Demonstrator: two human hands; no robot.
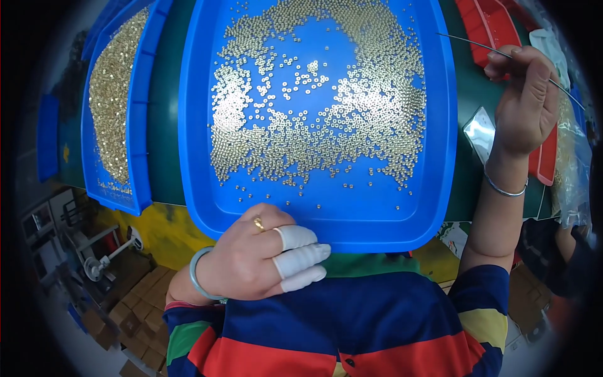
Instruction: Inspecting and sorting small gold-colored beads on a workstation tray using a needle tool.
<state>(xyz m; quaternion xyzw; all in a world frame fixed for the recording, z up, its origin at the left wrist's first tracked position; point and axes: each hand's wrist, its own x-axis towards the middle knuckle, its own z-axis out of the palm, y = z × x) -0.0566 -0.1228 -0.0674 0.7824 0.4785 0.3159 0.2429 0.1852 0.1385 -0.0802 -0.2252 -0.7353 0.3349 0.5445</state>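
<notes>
A wide blue tray [443,125] lies before me, strewn with many small shiny brass-coloured rings or beads [308,135], thinner in the upper middle. My left hand [257,257] is at the tray's near rim, left of centre. Its fingers are curled, three in white finger covers; the index finger bends down and its tip and the thumb are hidden, so what they grip cannot be made out. Beyond the tray's right rim, my right hand [527,100] is raised and pinches a thin metal rod [471,42]. The rod's fine end points left, over that rim.
Left of the tray, a blue bin [139,119] holds many gold-coloured small pieces [116,94]. At the right are red trays [496,28], a shiny metal plate [480,133] and clear plastic bags [575,163]. A green tabletop [164,125] lies under them. Cartons [141,314] stand lower left.
</notes>
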